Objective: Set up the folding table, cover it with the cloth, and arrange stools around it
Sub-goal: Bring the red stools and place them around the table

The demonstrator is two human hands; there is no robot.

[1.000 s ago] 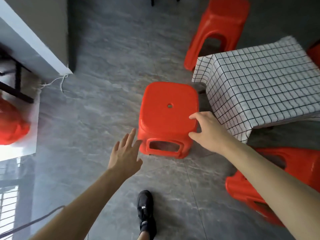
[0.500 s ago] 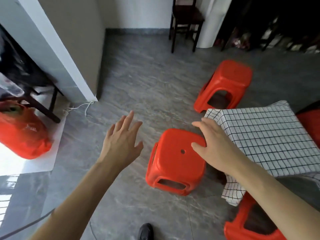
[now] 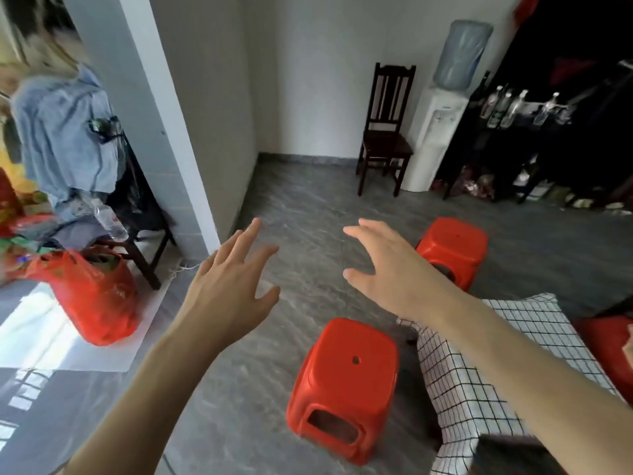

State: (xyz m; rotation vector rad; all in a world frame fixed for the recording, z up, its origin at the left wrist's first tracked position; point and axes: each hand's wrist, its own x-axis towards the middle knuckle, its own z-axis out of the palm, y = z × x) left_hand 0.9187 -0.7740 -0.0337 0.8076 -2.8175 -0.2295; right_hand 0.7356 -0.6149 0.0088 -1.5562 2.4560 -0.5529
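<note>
Both hands, left [image 3: 227,289] and right [image 3: 387,269], hover with fingers spread wide, holding nothing. A glossy red plastic stool [image 3: 346,389], square-topped with a round hole, stands on grey marbled floor [image 3: 308,207] just beside the table's checked cloth [image 3: 479,378].

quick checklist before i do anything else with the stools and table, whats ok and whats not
1. Left hand free: ok, fingers spread, holding nothing.
2. Right hand free: ok, open in the air, touching nothing.
3. Black-and-white checked cloth over the folding table: ok on the visible part, it drapes over the edge.
4. Near red plastic stool upright beside the table: ok.
5. Far red plastic stool upright at the table's far end: ok.
6. Stools on the other sides: cannot tell, only a red edge shows at right.
</note>
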